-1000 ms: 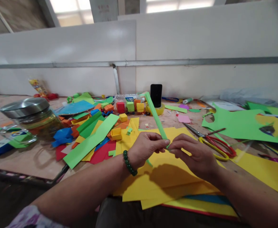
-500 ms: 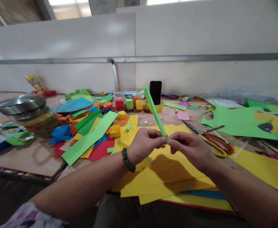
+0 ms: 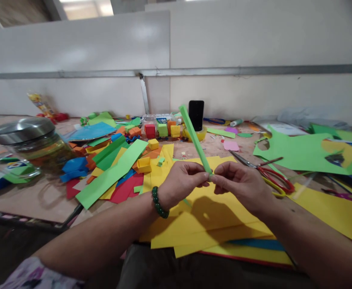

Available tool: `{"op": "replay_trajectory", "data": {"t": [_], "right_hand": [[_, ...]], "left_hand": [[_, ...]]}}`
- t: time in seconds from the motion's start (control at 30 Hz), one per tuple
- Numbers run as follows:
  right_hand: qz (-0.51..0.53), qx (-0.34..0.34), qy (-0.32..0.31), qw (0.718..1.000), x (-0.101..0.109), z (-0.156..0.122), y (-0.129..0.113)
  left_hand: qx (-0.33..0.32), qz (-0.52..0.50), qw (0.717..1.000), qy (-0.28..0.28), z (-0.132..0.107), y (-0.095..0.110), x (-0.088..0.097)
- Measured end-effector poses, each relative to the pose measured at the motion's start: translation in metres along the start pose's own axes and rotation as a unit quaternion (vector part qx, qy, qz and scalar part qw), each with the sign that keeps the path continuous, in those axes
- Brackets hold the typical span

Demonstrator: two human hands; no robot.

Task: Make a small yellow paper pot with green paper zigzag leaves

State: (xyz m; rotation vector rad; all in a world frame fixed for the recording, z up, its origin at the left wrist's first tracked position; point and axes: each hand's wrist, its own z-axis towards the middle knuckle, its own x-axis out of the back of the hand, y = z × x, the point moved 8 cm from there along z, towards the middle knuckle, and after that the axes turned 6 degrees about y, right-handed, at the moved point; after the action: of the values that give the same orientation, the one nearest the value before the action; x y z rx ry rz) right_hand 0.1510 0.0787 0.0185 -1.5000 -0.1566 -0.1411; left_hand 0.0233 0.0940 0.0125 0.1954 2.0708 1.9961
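Note:
A narrow folded green paper strip (image 3: 195, 138) slants up and to the left from my fingers. My left hand (image 3: 183, 178), with a green bead bracelet (image 3: 159, 202) at the wrist, pinches its lower end. Close against it, my right hand (image 3: 242, 186) pinches the very tip of the same end between thumb and forefinger. Both hands hover over a stack of yellow paper sheets (image 3: 190, 228), where their shadow falls. Red-and-yellow-handled scissors (image 3: 273, 178) lie just beyond my right hand.
On the left stand a lidded glass jar (image 3: 40, 148) and a pile of coloured paper with a long green strip (image 3: 112, 174). Small paper boxes (image 3: 163, 130) line the back near an upright phone (image 3: 196, 115). Cut green paper (image 3: 299, 150) lies at the right.
Both hands keep their pinch at the strip's lower end, almost unmoved. The whole view has shifted slightly, so things sit a little further left and higher.

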Motion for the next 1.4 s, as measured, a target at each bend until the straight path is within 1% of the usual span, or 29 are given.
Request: {"op": "replay_trajectory", "data": {"t": [0.17,0.27,0.37,0.47,0.53,0.57,0.7,0.77,0.87,0.97,1.03,1.1,1.17,1.2,1.27,1.33,1.4], "right_hand": [[-0.02,0.01,-0.004,1.0,0.002,0.002,-0.001],[-0.018,0.034,-0.006,0.999,-0.001,0.002,-0.003],[-0.017,0.066,0.006,0.998,-0.002,0.001,-0.006],[-0.023,0.085,0.014,0.996,-0.001,0.0,-0.008],[-0.025,0.07,-0.004,0.997,-0.001,0.002,-0.005],[-0.024,0.052,-0.022,0.998,0.0,0.003,-0.002],[-0.041,-0.047,-0.11,0.992,0.0,0.006,0.013],[-0.055,-0.06,-0.131,0.988,-0.001,0.006,0.013],[-0.07,-0.031,-0.13,0.989,-0.004,0.005,0.007],[-0.112,0.025,-0.09,0.989,-0.006,0.003,0.0],[-0.14,0.063,-0.068,0.986,-0.007,0.001,-0.004],[-0.155,0.084,-0.083,0.981,-0.011,-0.001,-0.005],[-0.157,0.088,-0.105,0.978,-0.015,-0.004,-0.006],[-0.158,0.088,-0.107,0.978,-0.015,-0.005,-0.006],[-0.164,0.097,-0.089,0.978,-0.011,-0.007,-0.009],[-0.171,0.111,-0.069,0.977,-0.008,-0.008,-0.013],[-0.171,0.123,-0.064,0.975,-0.006,-0.008,-0.016]], "left_hand": [[-0.002,-0.015,1.0,-0.012,-0.002,0.0,-0.002],[-0.006,-0.023,0.999,-0.022,0.0,-0.003,-0.003],[0.01,-0.035,0.999,-0.019,0.003,-0.007,-0.001],[0.003,-0.026,0.999,-0.025,0.003,-0.005,-0.001],[-0.013,-0.023,0.999,-0.029,0.003,-0.002,-0.002],[-0.019,-0.023,0.999,-0.029,0.003,-0.001,-0.001],[-0.036,-0.019,0.999,-0.017,0.004,0.001,0.001],[-0.044,-0.013,0.999,-0.012,0.006,0.001,0.002],[-0.067,0.017,0.998,-0.013,0.007,0.002,0.002],[-0.074,0.064,0.995,-0.005,0.008,0.002,0.003],[-0.071,0.071,0.995,-0.007,0.007,0.002,0.003],[-0.078,0.065,0.995,-0.012,0.006,0.004,0.001],[-0.087,0.056,0.994,-0.02,0.004,0.005,-0.001],[-0.084,0.048,0.995,-0.024,0.004,0.005,-0.002],[-0.066,0.028,0.997,-0.037,0.003,0.003,-0.004],[-0.043,0.023,0.997,-0.061,0.002,-0.001,-0.008],[-0.024,0.025,0.995,-0.089,0.001,-0.004,-0.012]]}}
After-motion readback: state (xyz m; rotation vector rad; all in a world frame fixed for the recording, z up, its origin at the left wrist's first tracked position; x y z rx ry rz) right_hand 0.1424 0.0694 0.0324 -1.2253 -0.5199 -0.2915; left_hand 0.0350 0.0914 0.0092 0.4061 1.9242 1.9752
